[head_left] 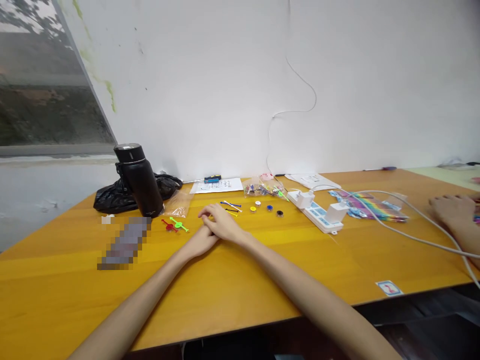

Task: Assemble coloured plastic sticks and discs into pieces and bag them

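Observation:
My right hand (224, 223) lies across my left hand (201, 243) on the table, its fingers loosely extended, with no object in it. Most of the left hand's fingers are hidden beneath it. Just left of the hands are a red arrow-shaped plastic piece (169, 226) and a green one (178, 225). Behind the hands lie thin blue, white, black and yellow plastic pieces (232, 205). Farther right sit small round pieces: yellow (253, 209), white (257, 203), blue (269, 207) and black (279, 213).
A black bottle (140, 182) stands at left beside a black plastic bag (112, 198). A blurred flat object (125, 244) lies in front. At right are a power strip (318, 216), a looping cable (416, 202), colourful packets (378, 206) and another person's hand (453, 212).

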`<state>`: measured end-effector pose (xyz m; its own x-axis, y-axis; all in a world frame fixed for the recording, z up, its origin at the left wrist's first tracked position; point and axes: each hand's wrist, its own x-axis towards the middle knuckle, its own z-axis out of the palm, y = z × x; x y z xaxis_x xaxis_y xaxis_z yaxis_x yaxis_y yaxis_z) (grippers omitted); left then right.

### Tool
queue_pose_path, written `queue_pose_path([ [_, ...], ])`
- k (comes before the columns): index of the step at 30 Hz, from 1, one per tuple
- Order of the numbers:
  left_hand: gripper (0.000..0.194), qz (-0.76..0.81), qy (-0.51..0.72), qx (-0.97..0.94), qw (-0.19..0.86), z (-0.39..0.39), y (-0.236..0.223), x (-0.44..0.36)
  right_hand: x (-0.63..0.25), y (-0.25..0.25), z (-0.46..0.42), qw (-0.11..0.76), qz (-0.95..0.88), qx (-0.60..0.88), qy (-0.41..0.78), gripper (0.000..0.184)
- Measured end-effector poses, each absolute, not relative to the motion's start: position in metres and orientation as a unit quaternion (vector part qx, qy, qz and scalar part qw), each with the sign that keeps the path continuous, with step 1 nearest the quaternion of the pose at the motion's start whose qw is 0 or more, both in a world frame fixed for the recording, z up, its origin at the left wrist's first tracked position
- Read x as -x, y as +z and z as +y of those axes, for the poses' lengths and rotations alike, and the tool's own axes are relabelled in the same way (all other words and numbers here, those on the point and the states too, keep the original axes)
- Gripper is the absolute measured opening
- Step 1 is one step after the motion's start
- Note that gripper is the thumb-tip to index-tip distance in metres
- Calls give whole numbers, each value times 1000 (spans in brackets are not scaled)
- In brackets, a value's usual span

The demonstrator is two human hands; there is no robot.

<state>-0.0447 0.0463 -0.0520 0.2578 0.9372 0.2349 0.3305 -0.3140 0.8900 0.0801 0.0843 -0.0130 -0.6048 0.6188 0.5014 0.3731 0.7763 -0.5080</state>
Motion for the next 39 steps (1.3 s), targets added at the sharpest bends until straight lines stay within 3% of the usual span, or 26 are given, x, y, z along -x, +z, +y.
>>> queue_pose_path([
  [2,24,448,360,-739,351,42,-43,42,-110,-20,86,359,-872,298,151,17],
  [8,28,424,343,-768,335,38,-33,39,-200,-31,103,322,-870,370,49,22],
  [14,28,425,338,-767,342,37,-32,39,-220,-35,120,324,-817,477,-19,25],
  [19,27,430,338,-765,341,35,-29,39,-217,-44,121,311,-825,470,32,28],
  [24,28,424,343,-756,363,37,-30,39,-208,-37,113,339,-815,461,94,20],
  [32,40,389,416,-674,471,42,-35,40,-176,-24,83,388,-850,299,193,19],
  [39,36,385,421,-678,464,43,-32,39,-164,-24,72,394,-842,254,267,17],
])
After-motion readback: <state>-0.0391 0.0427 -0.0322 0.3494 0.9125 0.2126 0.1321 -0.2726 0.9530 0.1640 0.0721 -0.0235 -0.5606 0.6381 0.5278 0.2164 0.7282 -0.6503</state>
